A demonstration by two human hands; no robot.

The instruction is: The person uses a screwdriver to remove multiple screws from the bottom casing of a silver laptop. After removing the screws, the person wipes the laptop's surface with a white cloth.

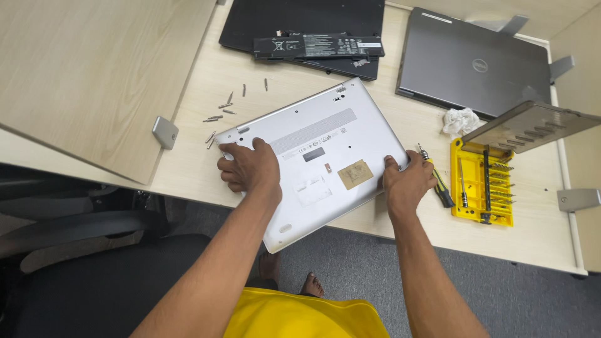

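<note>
Right, my left hand (249, 168) and right hand (407, 181) grasp the upturned silver laptop (325, 163) mid-worktop (188, 169); best keep it level, screwdriver (436, 183) waiting at three o'clock

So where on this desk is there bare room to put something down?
Bare desk lies between the loose screws and the black laptop base, and again below the yellow bit set. It is crowded right of the silver laptop, where the right hand, screwdriver and crumpled tissue sit.
</note>
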